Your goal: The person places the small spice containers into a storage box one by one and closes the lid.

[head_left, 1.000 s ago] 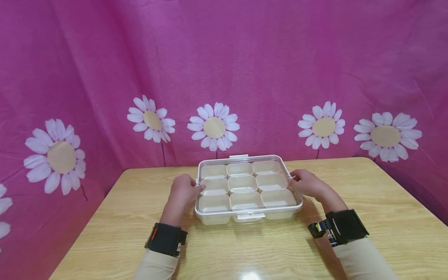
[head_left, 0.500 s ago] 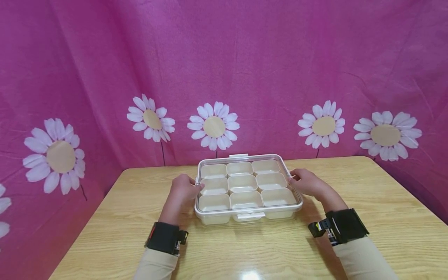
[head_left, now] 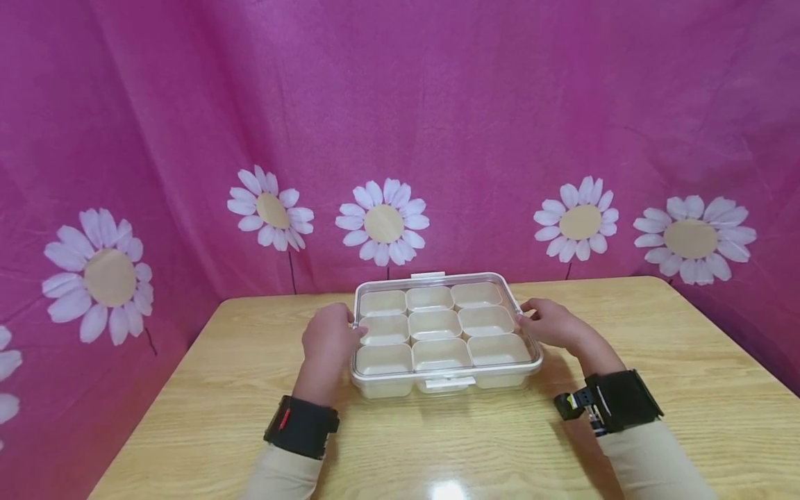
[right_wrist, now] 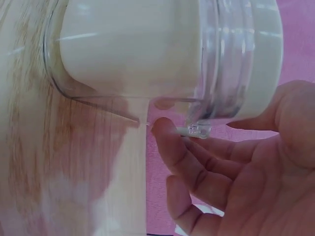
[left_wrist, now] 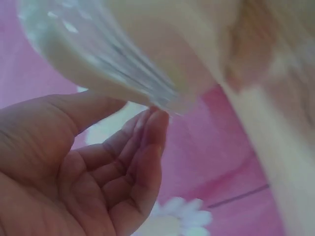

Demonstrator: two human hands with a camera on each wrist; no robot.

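A clear divided storage box (head_left: 446,380) with a white-rimmed lid stands at the table's far middle, several beige cups (head_left: 434,324) inside. My left hand (head_left: 329,337) holds its left side, thumb on the lid rim and fingers curled below it; in the left wrist view the fingertips meet the clear edge. My right hand (head_left: 553,325) grips the opposite side, thumb at the rim. In the right wrist view its fingers curl beneath a small side latch (right_wrist: 197,131). The front latch (head_left: 450,382) lies flat against the box; the far latch (head_left: 428,276) sticks out at the back.
The box stands on a wooden table (head_left: 400,444), close to its back edge. Behind and to the left hangs a pink cloth (head_left: 437,125) printed with large white daisies. A black camera band (head_left: 625,401) wraps each wrist.
My left wrist has turned slightly and the hand has come up a little higher on the box's side. The right hand keeps its hold. The box itself has hardly moved; the whole view shifts slightly.
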